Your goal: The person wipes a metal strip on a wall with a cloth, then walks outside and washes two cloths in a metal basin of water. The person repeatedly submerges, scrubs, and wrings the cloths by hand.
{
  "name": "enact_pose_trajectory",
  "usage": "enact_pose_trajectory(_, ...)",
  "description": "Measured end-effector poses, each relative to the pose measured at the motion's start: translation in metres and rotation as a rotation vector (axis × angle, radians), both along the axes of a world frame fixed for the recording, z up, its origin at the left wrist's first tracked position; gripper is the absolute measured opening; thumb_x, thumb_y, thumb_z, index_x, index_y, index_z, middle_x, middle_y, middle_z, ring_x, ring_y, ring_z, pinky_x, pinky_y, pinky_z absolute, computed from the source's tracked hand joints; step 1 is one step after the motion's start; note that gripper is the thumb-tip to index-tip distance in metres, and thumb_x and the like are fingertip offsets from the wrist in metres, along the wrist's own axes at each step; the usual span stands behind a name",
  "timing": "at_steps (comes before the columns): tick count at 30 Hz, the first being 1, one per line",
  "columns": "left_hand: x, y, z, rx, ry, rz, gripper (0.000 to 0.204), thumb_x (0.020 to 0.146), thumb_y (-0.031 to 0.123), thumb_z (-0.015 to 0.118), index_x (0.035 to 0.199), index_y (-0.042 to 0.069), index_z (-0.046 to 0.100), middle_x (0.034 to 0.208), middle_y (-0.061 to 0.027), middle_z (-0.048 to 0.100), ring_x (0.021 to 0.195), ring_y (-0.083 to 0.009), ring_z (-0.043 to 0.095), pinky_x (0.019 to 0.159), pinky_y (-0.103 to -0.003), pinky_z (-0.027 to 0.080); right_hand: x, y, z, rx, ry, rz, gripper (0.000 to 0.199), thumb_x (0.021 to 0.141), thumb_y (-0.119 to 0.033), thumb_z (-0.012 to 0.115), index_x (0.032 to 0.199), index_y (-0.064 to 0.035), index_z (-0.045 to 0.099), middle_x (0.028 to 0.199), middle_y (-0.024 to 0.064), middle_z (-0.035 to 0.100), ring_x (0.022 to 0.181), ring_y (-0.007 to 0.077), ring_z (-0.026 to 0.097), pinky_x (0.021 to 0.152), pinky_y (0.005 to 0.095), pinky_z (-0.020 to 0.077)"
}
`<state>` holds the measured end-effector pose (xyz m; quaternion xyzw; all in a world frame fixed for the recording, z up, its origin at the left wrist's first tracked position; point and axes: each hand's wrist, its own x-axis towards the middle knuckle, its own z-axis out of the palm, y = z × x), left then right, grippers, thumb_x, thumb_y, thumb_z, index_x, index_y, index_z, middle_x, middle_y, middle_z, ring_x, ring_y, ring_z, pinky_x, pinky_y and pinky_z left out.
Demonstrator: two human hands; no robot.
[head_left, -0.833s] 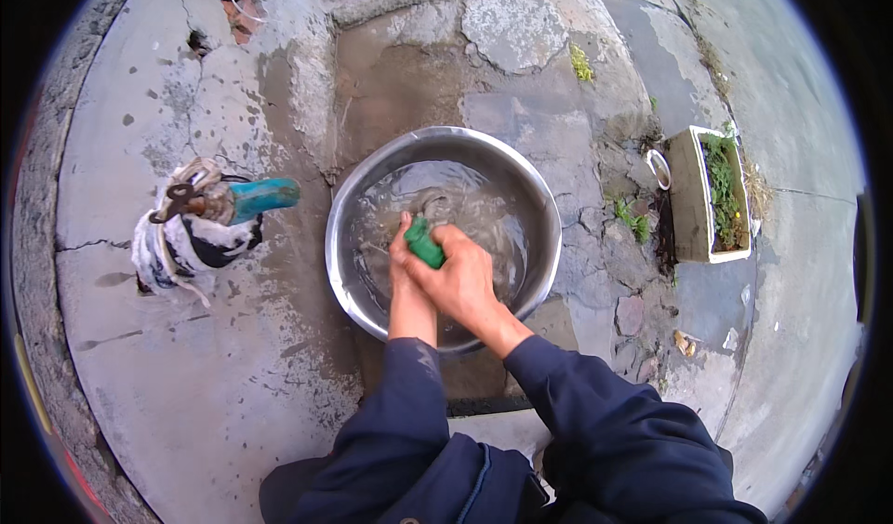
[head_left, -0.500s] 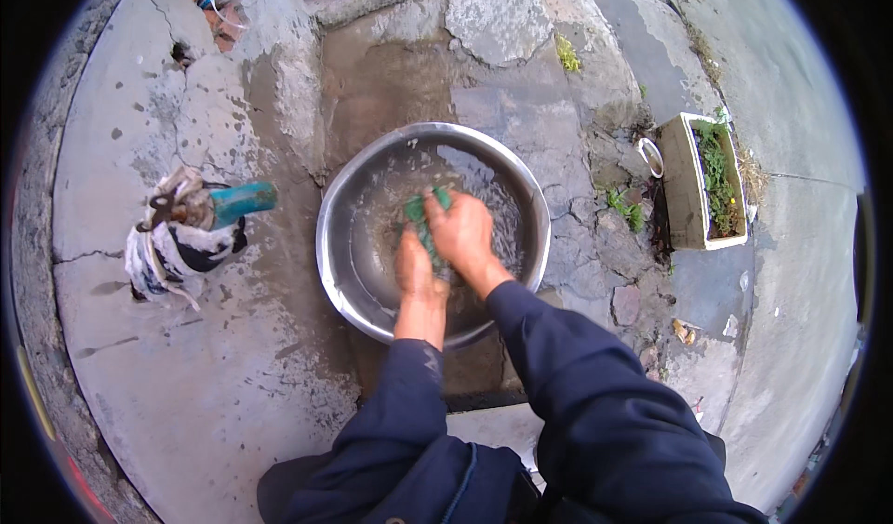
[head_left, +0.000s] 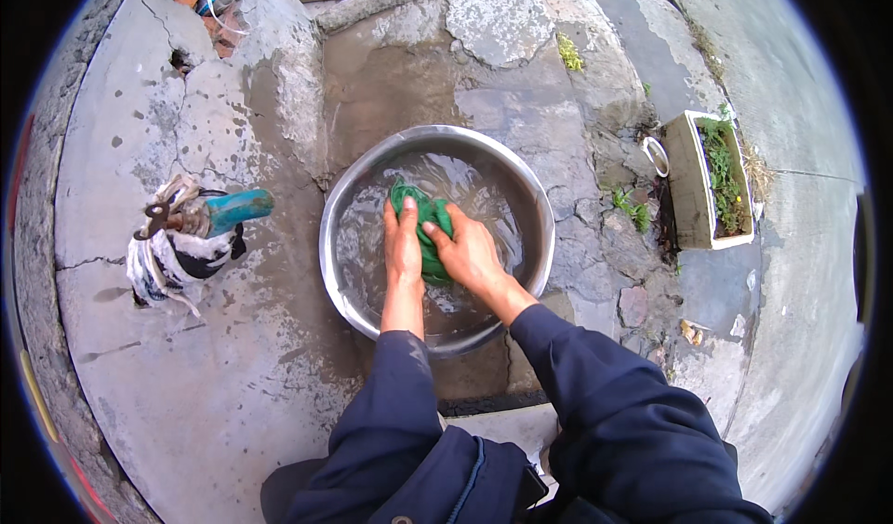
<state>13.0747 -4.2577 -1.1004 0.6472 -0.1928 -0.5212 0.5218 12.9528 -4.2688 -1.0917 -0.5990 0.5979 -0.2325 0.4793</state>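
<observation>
Between my two hands is a bunched, wet green cloth (head_left: 433, 256), held over the middle of a round metal basin (head_left: 332, 254). Murky, rippling water (head_left: 484, 189) fills the lower part of the basin. My left hand (head_left: 403, 250) presses on the cloth's left side, thumb on top. From the right, my right hand (head_left: 473, 256) grips it with the thumb across its front and the other fingers partly hidden behind the folds. Both forearms, in dark blue sleeves, reach in over the basin's near rim.
To the left, a teal pipe end (head_left: 240, 211) sticks out of a wrapped black-and-white cloth bundle (head_left: 181, 256). A white planter box (head_left: 688, 185) with green plants stands at the right, beside a white ring (head_left: 655, 157). Wet, cracked concrete (head_left: 595, 254) surrounds the basin.
My hands have drawn the green cloth together into a fuller bunch, and it shows more plainly. The right hand has turned and lowered slightly, no longer overlapping the top of the cloth.
</observation>
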Motion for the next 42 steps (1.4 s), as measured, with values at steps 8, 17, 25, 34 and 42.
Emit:
enact_pose_trajectory(8, -0.014, 0.010, -0.011, -0.068, -0.656, 0.217, 0.041, 0.101, 0.030, 0.058, 0.131, 0.003, 0.051, 0.121, -0.0192, 0.064, 0.111, -0.0328, 0.062, 0.098, -0.042, 0.046, -0.017, -0.034, 0.071, -0.490, -0.113, -0.060, 0.019, 0.093, -0.022, 0.070, 0.093, -0.0050, 0.060, 0.086, 0.0166, 0.061, 0.082, 0.0413, 0.064, 0.067, 0.0468, 0.0501)
enact_pose_trajectory(17, -0.049, 0.021, -0.010, -0.150, -0.882, -0.609, 0.049, 0.092, 0.043, 0.065, 0.126, 0.009, 0.067, 0.130, -0.0180, 0.065, 0.125, -0.0386, 0.056, 0.106, -0.053, 0.041, -0.020, -0.051, 0.125, -0.577, -0.411, -0.146, 0.018, 0.095, -0.017, 0.075, 0.104, -0.0016, 0.071, 0.084, -0.0022, 0.063, 0.076, 0.0070, 0.054, 0.067, 0.0251, 0.0457)
enact_pose_trajectory(25, -0.018, 0.031, -0.008, 0.558, -1.199, -0.463, 0.040, 0.087, 0.033, 0.070, 0.121, 0.012, 0.071, 0.134, -0.0139, 0.064, 0.130, -0.0340, 0.052, 0.108, -0.052, 0.037, -0.029, -0.047, 0.088, -0.436, -0.033, -0.085, 0.025, 0.086, -0.017, 0.068, 0.100, 0.0033, 0.066, 0.088, 0.0258, 0.063, 0.088, 0.0453, 0.063, 0.079, 0.0480, 0.0494)
enact_pose_trajectory(34, -0.033, 0.028, -0.008, 0.359, -0.021, -0.098, 0.057, 0.101, 0.054, 0.051, 0.096, -0.001, 0.065, 0.076, -0.0147, 0.070, 0.071, -0.0287, 0.070, 0.058, -0.044, 0.055, -0.039, -0.020, -0.029, -0.274, 0.549, 0.115, 0.022, 0.082, -0.013, 0.069, 0.101, -0.0043, 0.063, 0.102, 0.0203, 0.064, 0.093, 0.0432, 0.066, 0.077, 0.0519, 0.0552)
enact_pose_trajectory(42, -0.031, 0.023, 0.001, 0.182, 0.786, 0.122, 0.070, 0.097, 0.072, 0.047, 0.121, 0.008, 0.061, 0.113, -0.0145, 0.068, 0.110, -0.0292, 0.065, 0.094, -0.047, 0.055, -0.012, 0.021, 0.017, -0.129, 0.006, 0.034, 0.036, 0.092, -0.035, 0.072, 0.098, 0.0010, 0.069, 0.093, 0.0266, 0.069, 0.084, 0.0447, 0.069, 0.078, 0.0511, 0.0529)
